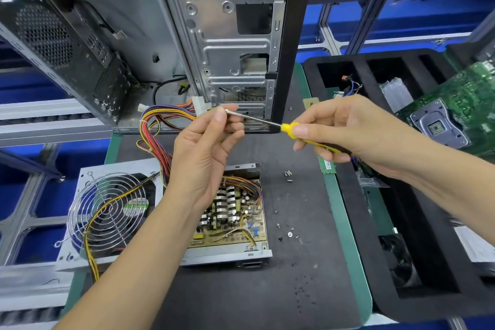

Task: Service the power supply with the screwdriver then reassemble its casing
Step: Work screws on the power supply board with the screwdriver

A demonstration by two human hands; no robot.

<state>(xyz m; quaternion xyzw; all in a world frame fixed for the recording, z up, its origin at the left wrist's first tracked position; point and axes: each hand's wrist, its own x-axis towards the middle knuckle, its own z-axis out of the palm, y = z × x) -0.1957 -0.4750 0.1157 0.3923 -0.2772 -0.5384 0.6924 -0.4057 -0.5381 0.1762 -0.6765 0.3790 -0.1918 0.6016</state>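
Nearest to us, our two forearms rise from the bottom edge toward the middle of the frame, where both hands meet over the dark work mat (294, 262). Behind them, filling the upper left and upper centre, stands the open computer case (222, 35), its side off so the bundle of coloured cables (155, 126) can run down out of it to the unit below. To the right sits the black foam tray (359, 195) with a green motherboard (452, 112) propped at its upper right edge, parked there, we judge, to keep parts off the mat. The power supply (230, 211) lies in the lower centre with its lid off and the circuit board exposed, while its cover with the wire fan grille (107, 211) rests just to the left, laid aside so we can reach inside. Our right hand (348, 128) wraps its fingers round the yellow handle of the screwdriver (286, 128), and our left hand (206, 153) pinches the far end of the metal shaft between thumb and fingertips, likely steadying or checking the tip, or setting a screw on it; we cannot tell which. Loose screws (288, 174) lie scattered on the mat right of the unit, kept near for closing the casing.
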